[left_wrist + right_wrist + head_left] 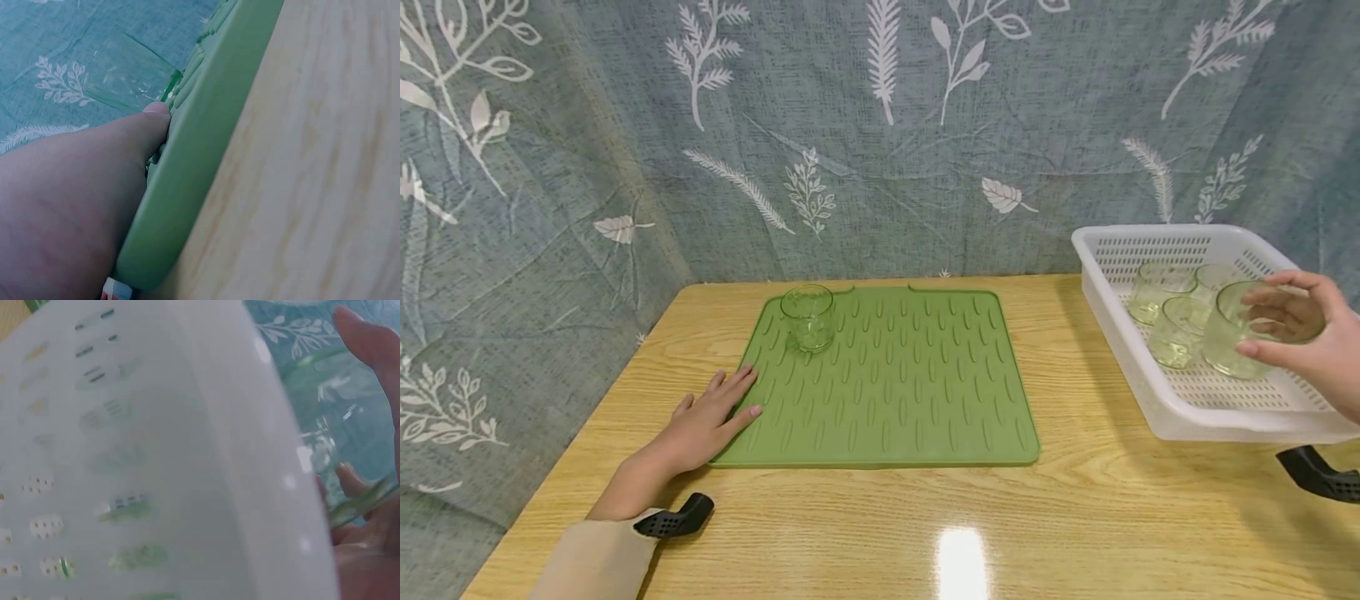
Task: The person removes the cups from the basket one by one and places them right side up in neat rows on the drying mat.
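My left hand (pixel 711 421) rests flat on the left edge of a green ribbed drying mat (pixel 895 400), its thumb on the mat's surface in the left wrist view. A clear green-tinted glass tumbler (pixel 808 321) stands upright at the mat's back left. At the far right, my right hand (pixel 1315 329) holds another glass tumbler (pixel 1225 342) in a white plastic basket (pixel 1120 350), thumb in front and fingers seen through the glass. This tumbler tilts with its mouth towards the hand. The basket wall (pixel 206 456) hides part of it in the right wrist view.
Several more tumblers, including one at the front (pixel 1176 342), stand in the basket to the left of the held one. Behind the wooden table (pixel 820 533) hangs a blue-grey curtain (pixel 880 183) with white leaf prints. A black wrist mount (pixel 677 518) sits on my left wrist.
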The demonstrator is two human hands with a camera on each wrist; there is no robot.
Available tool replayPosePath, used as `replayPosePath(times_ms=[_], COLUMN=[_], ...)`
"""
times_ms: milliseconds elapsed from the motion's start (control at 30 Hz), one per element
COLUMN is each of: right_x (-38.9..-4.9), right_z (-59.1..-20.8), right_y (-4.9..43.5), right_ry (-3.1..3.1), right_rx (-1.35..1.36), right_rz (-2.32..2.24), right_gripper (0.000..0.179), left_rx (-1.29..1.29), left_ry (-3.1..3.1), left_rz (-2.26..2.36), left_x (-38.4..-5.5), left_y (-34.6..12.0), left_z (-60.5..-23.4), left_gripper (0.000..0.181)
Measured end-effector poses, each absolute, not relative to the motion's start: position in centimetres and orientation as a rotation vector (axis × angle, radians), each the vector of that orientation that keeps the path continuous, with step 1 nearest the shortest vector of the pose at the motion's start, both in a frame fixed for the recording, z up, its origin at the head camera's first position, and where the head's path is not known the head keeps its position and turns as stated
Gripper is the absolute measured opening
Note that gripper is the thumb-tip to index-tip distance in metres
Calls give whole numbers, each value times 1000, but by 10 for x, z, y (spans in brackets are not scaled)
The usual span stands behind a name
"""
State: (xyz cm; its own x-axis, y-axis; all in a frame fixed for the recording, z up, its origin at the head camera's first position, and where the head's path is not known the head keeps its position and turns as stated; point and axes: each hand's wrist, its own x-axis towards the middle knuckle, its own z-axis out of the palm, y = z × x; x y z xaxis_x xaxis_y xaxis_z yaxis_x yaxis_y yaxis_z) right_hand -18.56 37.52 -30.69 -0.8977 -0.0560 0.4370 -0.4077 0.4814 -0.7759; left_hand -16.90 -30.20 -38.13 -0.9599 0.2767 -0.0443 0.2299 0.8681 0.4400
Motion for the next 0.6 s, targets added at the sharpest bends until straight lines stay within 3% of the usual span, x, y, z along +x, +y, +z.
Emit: replayPosePath(times_ms=[267,600], right_x=[-186,-189], right_z=[-299,-280], right_y=[356,328], right_ry=[-2276,-1849], right_rx=[253,443], right_rz=[1457,2041], right_gripper=[65,57], left_rx=[402,400], left_ry=[2931,2940], left_rz=[670,655], left_x=[-169,-167], left_y=[-301,-302], left_z=[-381,-381], left_gripper=[71,71])
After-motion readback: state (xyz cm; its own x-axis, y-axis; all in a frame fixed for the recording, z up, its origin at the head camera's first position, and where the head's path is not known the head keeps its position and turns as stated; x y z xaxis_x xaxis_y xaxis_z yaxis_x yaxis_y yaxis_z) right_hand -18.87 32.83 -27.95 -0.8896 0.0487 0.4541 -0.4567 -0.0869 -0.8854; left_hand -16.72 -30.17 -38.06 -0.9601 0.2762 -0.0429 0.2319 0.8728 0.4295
